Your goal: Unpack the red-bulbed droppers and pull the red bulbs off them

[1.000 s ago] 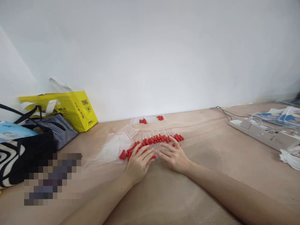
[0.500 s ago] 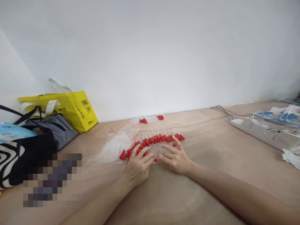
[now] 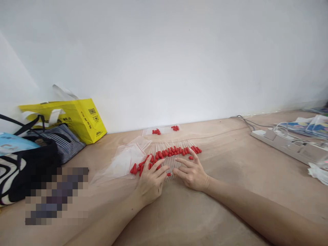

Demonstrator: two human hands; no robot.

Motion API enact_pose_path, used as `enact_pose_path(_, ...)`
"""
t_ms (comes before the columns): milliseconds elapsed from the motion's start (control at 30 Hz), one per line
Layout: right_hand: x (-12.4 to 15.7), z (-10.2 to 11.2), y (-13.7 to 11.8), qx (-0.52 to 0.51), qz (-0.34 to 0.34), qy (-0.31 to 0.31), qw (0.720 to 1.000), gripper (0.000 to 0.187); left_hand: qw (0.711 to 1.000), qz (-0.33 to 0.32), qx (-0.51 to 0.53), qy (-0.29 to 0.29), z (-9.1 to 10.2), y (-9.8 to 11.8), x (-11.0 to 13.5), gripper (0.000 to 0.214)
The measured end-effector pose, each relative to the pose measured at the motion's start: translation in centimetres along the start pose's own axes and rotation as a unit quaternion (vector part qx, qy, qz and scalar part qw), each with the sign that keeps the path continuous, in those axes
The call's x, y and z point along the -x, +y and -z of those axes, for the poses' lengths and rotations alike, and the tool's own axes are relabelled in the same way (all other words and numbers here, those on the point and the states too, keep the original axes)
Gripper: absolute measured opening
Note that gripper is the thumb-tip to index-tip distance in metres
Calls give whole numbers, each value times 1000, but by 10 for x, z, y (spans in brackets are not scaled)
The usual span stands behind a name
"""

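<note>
Side by side on the tabletop lies a row of thin clear tubes (image 3: 169, 162). My left hand (image 3: 151, 179) rests at the row's left end, fingers spread, beside and partly over red rubber bulbs (image 3: 140, 168). My right hand (image 3: 192, 173) is at the right end, its fingers also apart and touching the tubes. Between the two hands a small red bulb (image 3: 168, 174) shows at the near end of the tubes. Beyond my fingers, more tubes with red bulbs (image 3: 174, 150) fan out toward the wall. My fingers hide part of the row.
Clear zip bags (image 3: 123, 160) lie to the left. Another bag (image 3: 164, 130) with red-bulbed pieces is near the wall. A yellow bag (image 3: 89, 119) and a striped pouch (image 3: 68, 143) stand at far left; a power strip (image 3: 282, 143) with cables lies right.
My hands stay in almost the same place over the tubes. The small red bulb between them sits very slightly further left. The view has shifted a little.
</note>
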State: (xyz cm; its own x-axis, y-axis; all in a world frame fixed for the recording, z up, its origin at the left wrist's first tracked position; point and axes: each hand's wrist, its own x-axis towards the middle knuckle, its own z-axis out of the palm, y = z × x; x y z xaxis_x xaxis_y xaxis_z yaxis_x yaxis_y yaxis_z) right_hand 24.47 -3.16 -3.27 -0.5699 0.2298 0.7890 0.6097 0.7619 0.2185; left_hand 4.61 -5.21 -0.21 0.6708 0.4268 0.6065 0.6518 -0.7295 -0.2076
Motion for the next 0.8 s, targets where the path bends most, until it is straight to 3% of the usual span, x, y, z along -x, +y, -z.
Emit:
enact_pose_path(233,1,-2,0,-1,-3,-1,1000,23,1000,-10,8,12,0,0,-1,26)
enact_pose_path(333,1,2,3,0,-40,7,999,20,1000,1,8,21,3,-5,2,25)
enact_pose_path(500,5,6,13,25,-125,-4,992,19,997,74,-19,28,8,-11,8,21)
enact_pose_path(600,9,0,17,31,-171,-35,984,28,990,133,-33,24,9,-17,7,23)
enact_pose_path(800,12,-10,14,-16,-250,-119,961,36,945,323,-44,15,18,-46,9,24)
